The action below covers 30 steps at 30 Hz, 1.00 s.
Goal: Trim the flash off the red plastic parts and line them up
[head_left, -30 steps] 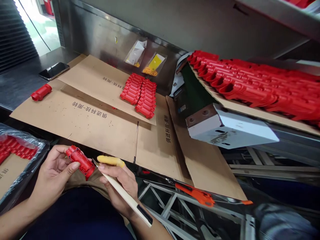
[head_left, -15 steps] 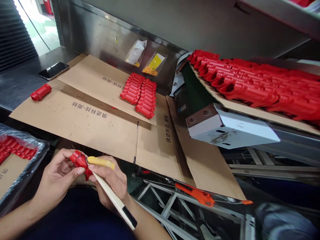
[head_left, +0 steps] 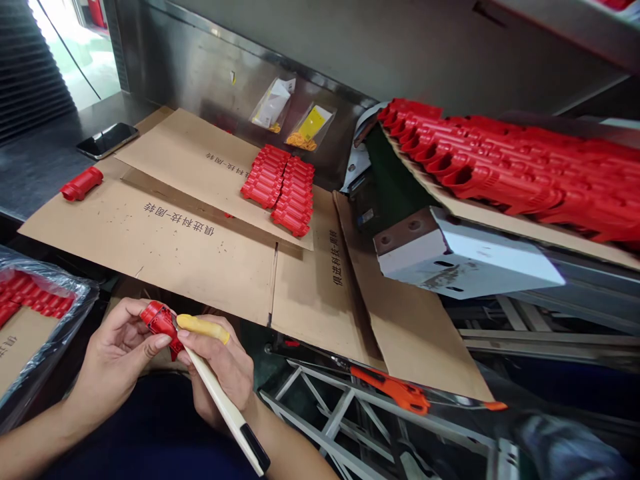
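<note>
My left hand [head_left: 117, 350] is closed around one end of a red plastic tubular part [head_left: 161, 319], thumb and fingers pinching it above my lap. In my right hand [head_left: 223, 367] is a slim white-handled, knife-like tool [head_left: 217, 390] with a black butt end, slanting down to the right. Its tip meets the red part, but the tip itself is mostly hidden by my fingers. A yellow finger cot [head_left: 203, 327] covers my right index finger, which lies along the tool near the part.
Cardboard sheets [head_left: 210, 267] cover the bench; two rows of red parts [head_left: 277, 187] and a single red part [head_left: 81, 184] lie there. A phone [head_left: 107, 141] rests behind. Many red parts [head_left: 525, 160] fill a raised tray at right. An orange-handled tool [head_left: 395, 390] lies by the front edge. A plastic-lined bin [head_left: 83, 313] stands left.
The tool's black end has swung slightly down and left as my right hand tilts. My left hand and the red part have barely moved.
</note>
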Motion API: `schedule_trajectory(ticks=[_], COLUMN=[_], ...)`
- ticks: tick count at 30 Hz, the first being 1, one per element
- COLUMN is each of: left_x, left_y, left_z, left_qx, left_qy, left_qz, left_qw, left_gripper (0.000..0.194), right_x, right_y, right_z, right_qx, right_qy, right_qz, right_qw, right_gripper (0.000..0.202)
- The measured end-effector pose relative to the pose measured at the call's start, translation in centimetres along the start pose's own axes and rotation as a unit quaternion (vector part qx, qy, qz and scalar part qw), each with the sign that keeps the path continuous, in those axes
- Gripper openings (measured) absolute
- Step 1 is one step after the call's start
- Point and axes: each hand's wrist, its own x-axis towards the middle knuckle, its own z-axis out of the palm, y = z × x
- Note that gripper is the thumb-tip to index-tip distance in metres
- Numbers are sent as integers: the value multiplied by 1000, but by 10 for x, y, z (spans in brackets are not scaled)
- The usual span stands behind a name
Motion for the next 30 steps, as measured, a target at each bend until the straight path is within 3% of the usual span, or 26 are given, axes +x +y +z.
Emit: schedule_trajectory(ticks=[8,11,13,15,17,20,22,25,27,30], left_x=[1,1,0,-1,-2,-3,-3,-1,1,1], left_y=[-2,-7,-7,-4,4,13,14,8,4,4], left_z=[-2,-7,-10,-11,-10,-6,-5,-6,-7,-5], left_qx=[-36,-115,-144,-148,-154,-155,-114,-98,-134,-157], left_qy=[-18,-63,-104,-125,-118,-95,-59,18,14,-8], left_qz=[-12,-86,-146,-203,-250,-227,-169,-147,-158,-176], left_qw=[999,988,973,960,949,957,977,984,978,972], left_gripper=[23,34,36,39,44,66,61,36,33,31], right_x=[-2,3,10,16,19,16,13,10,9,8], right_y=[-5,-3,1,5,10,11,8,2,-1,-3], right_z=[-13,-23,-27,-28,-27,-24,-24,-28,-31,-32], right_qx=[19,-28,-32,28,114,167,109,-24,-45,1], right_qy=[-8,31,26,-29,-91,-112,-99,-63,-50,-54], right_qz=[57,108,166,242,326,402,355,178,87,39], right_qw=[998,993,985,969,934,893,923,982,994,998], right_gripper=[26,21,18,13,27,40,32,8,24,32])
